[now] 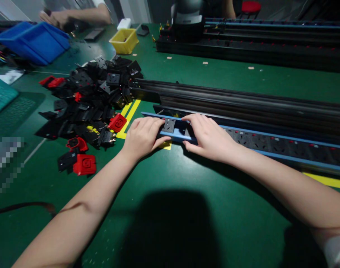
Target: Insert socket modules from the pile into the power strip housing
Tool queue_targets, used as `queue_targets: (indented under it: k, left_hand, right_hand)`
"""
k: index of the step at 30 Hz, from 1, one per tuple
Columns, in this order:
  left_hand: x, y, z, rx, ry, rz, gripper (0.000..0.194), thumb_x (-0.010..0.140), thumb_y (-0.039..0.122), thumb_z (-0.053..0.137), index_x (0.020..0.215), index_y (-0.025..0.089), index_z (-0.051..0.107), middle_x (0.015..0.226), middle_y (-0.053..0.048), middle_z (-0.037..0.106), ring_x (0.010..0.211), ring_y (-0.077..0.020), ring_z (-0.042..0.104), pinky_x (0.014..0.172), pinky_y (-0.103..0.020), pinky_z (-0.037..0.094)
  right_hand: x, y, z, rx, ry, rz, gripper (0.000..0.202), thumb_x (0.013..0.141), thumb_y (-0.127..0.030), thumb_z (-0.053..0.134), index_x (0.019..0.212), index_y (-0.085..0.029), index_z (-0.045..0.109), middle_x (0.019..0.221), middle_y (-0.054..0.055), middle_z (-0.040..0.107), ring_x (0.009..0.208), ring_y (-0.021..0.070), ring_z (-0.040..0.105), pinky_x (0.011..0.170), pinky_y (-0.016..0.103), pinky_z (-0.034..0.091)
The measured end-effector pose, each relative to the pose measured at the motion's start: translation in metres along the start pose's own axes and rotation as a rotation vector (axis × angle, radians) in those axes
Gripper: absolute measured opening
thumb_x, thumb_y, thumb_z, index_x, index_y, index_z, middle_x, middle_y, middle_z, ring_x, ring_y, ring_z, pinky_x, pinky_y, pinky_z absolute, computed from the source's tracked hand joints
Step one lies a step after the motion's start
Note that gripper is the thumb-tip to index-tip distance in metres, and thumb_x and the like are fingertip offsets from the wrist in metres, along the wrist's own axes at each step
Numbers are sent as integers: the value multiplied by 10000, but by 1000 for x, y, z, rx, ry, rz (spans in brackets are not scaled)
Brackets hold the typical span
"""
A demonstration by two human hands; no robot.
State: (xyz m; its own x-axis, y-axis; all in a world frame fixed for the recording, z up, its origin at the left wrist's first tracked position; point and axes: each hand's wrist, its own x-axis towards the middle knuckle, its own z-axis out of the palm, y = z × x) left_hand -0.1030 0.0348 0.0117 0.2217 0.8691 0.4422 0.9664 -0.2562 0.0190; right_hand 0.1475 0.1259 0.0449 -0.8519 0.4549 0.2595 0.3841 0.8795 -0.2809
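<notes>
A long power strip [270,153] with blue edges and a row of black socket modules lies across the table, running off to the right. My left hand [142,136] is closed around its left end, fingers over the far edge and thumb at the near edge. Beside those fingertips a black socket module [169,125] sits in the channel. Farther right, my right hand [210,136] grips the same strip across its width, partly covering another black module. Between the hands, a short gap in the row shows blue inside the channel [180,128].
Loose black and red socket modules [86,83] are heaped at left. Black rails [228,98] lie behind the strip. Farther back are a blue bin [41,42], a yellow bin [124,41] and more long strips [256,46]. Another person's hand [56,18] is at the upper left.
</notes>
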Motion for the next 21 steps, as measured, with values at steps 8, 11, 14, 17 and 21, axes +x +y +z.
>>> queue_targets:
  k: [8, 11, 14, 17, 21]
  left_hand:
    - [6, 7, 4, 9, -84, 172, 647, 991, 567, 507, 1471, 132, 508, 1203, -180, 728, 1033, -283, 698, 819, -392, 467]
    - [7, 11, 2, 100, -118, 130, 698, 993, 582, 484, 1509, 111, 478, 971, -149, 737, 860, -279, 681, 727, -394, 415]
    - [6, 14, 1, 130, -119, 132, 669, 1004, 563, 468, 1516, 132, 482, 882, -116, 707, 804, -269, 642, 700, -391, 379]
    - [5, 15, 0, 136, -111, 126, 654, 1008, 550, 459, 1525, 149, 476, 861, -104, 687, 799, -263, 616, 692, -385, 357]
    - [6, 18, -3, 127, -143, 113, 646, 1005, 537, 471, 1532, 161, 470, 860, -96, 677, 802, -261, 596, 690, -377, 339]
  right_hand:
    - [-1, 0, 1, -13, 2, -6, 573, 873, -317, 628, 1378, -118, 444, 1331, 207, 592, 1203, 364, 581, 993, 504, 492]
    - [-1, -1, 0, -6, -3, -4, 571, 873, -321, 624, 1379, -129, 440, 1329, 211, 593, 1204, 367, 580, 991, 514, 491]
    - [0, 0, 0, -5, -5, -3, 571, 874, -326, 625, 1379, -132, 439, 1328, 212, 594, 1204, 368, 581, 993, 516, 490]
    - [0, 0, 0, -10, -5, -4, 573, 879, -326, 627, 1381, -125, 439, 1331, 209, 593, 1206, 365, 581, 997, 508, 490]
    - [0, 0, 0, -12, -6, -5, 579, 880, -325, 630, 1384, -112, 442, 1330, 204, 592, 1208, 359, 579, 1003, 496, 491]
